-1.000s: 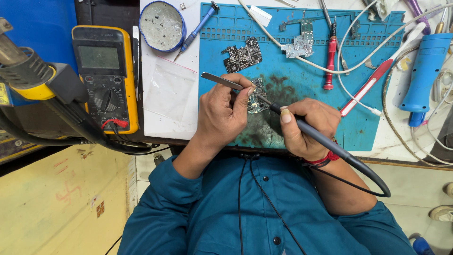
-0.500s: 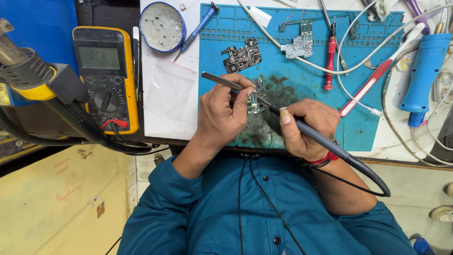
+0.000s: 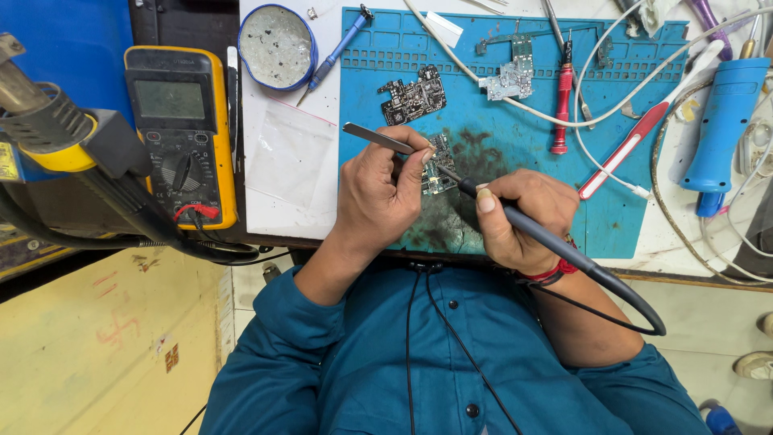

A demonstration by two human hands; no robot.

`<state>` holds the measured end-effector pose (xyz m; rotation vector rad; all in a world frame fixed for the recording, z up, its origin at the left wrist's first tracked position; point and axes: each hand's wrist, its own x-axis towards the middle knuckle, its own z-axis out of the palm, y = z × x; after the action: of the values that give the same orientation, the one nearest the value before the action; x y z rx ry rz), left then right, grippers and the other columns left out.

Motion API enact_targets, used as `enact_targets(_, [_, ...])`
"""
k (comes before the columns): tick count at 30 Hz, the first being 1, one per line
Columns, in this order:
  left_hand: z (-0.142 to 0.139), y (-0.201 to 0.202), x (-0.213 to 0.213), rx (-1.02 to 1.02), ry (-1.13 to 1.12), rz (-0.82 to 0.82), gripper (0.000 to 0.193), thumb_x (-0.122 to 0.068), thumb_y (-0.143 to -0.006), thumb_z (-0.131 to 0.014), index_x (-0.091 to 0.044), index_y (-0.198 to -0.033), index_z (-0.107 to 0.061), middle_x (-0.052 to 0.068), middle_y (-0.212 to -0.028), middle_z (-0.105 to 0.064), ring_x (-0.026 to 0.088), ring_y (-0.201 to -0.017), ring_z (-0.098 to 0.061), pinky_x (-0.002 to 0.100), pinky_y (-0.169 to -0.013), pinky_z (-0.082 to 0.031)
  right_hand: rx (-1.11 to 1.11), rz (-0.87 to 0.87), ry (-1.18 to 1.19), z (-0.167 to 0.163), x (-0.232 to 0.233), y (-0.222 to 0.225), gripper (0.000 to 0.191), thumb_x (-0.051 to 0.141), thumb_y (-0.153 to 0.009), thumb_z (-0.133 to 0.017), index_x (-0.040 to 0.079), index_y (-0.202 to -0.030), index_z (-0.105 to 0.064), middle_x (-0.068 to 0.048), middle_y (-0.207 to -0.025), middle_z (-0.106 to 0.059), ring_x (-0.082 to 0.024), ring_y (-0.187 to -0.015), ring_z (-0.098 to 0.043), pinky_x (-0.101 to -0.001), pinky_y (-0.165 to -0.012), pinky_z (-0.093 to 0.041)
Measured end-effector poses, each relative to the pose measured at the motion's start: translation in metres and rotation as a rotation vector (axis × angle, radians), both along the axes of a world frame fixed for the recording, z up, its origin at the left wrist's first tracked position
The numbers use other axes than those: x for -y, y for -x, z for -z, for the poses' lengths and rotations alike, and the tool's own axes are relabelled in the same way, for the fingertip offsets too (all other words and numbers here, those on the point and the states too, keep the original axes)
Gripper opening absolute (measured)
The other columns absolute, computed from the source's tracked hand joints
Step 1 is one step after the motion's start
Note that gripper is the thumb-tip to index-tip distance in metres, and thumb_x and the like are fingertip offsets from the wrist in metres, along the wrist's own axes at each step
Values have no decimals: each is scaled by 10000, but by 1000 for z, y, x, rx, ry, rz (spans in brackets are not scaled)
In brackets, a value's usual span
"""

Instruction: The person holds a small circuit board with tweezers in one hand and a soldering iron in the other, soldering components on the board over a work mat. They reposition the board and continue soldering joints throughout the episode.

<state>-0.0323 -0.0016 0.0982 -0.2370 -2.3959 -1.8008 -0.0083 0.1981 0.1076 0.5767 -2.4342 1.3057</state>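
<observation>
My left hand (image 3: 378, 189) grips metal tweezers (image 3: 372, 137) whose tips rest on a small circuit board (image 3: 439, 165) lying on the blue work mat (image 3: 628, 217). In my right hand (image 3: 519, 217) is a dark soldering iron (image 3: 547, 238), held like a pen, its tip touching the same board. The iron's black cable loops off to the right. The board lies on a sooty dark patch of the mat, partly hidden by my left fingers.
Two more circuit boards (image 3: 415, 98) (image 3: 509, 79) lie further up the mat. A red screwdriver (image 3: 560, 113), a red-handled tool (image 3: 624, 153), white cables and a blue tool (image 3: 721, 129) are to the right. A yellow multimeter (image 3: 181, 133), a round tin (image 3: 276, 36) and a hot-air nozzle (image 3: 44, 121) sit left.
</observation>
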Motion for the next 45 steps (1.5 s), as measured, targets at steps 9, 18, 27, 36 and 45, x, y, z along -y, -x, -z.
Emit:
enact_targets(9, [0,-1,0,12,-9,-5,83,-67,-1033,-692,-31,-1057,-621,38,-867,-710,78,-610,-646,242,-550,-496,-2,8,-17,-1,0,-1,143,53,-995,-688,24,-896,-588,-107,-738,-641,-251,-603,-608,-335,-547,-462])
enact_targets(18, [1,0,-1,4,-1,-3,86,-68,-1035,-693,-32,-1062,-620,38,-861,-707,77,-611,-643,244,-552,-493,-17,26,-28,-1,-1,-1,138,45,-993,-685,22,-891,-595,-110,-737,-641,-248,-597,-600,-334,-542,-456])
enact_targets(27, [1,1,0,3,5,2,82,-63,-1033,-693,-28,-1057,-623,39,-861,-709,71,-599,-638,241,-542,-485,-6,14,-18,-1,-2,-1,148,49,-1001,-686,21,-892,-591,-97,-731,-637,-241,-600,-604,-328,-544,-453])
enact_targets(36, [3,0,-1,6,-11,0,75,-55,-1034,-689,-27,-1053,-623,41,-860,-706,71,-609,-639,239,-545,-488,-18,54,-17,2,-2,-2,151,50,-1001,-688,26,-883,-598,-120,-767,-666,-242,-604,-605,-325,-539,-449])
enact_targets(45, [2,2,-1,17,-15,-3,83,-64,-1030,-690,-27,-1061,-622,37,-854,-707,81,-614,-650,246,-552,-497,7,38,-32,2,-2,0,162,65,-991,-698,14,-878,-594,-99,-730,-634,-249,-608,-606,-335,-552,-448])
